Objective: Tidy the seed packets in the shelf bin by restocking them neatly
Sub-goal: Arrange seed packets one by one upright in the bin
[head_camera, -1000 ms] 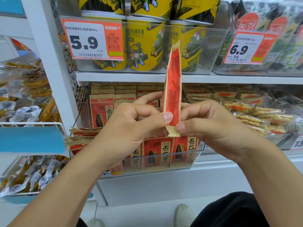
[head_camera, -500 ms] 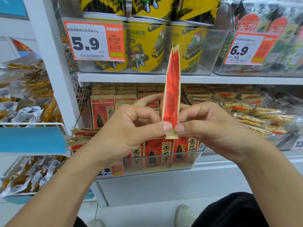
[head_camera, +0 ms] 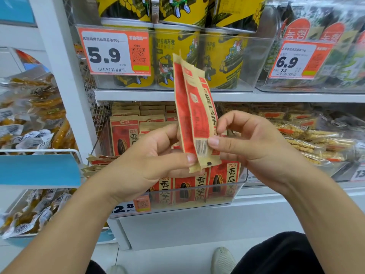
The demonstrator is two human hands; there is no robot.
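I hold a small stack of red and tan seed packets [head_camera: 194, 119] upright in front of the shelf, fanned apart at the top. My left hand [head_camera: 150, 161] pinches the stack's lower edge between thumb and fingers. My right hand [head_camera: 250, 143] pinches the right side near the barcode. Behind and below them is the clear shelf bin [head_camera: 197, 196], with more seed packets standing in rows. Several loose packets [head_camera: 98, 161] lie flat and askew at the bin's left side.
Yellow tubs [head_camera: 173, 56] sit in a clear bin on the shelf above, behind a 5.9 price tag [head_camera: 114, 54]. Bagged snack bars [head_camera: 312, 141] fill the bin to the right. A wire basket of wrapped snacks [head_camera: 29, 123] hangs at the left. My shoes [head_camera: 223, 260] show below.
The packets, seen edge-on before, have turned and spread so their faces and barcode show. My right thumb has shifted up onto the barcode side.
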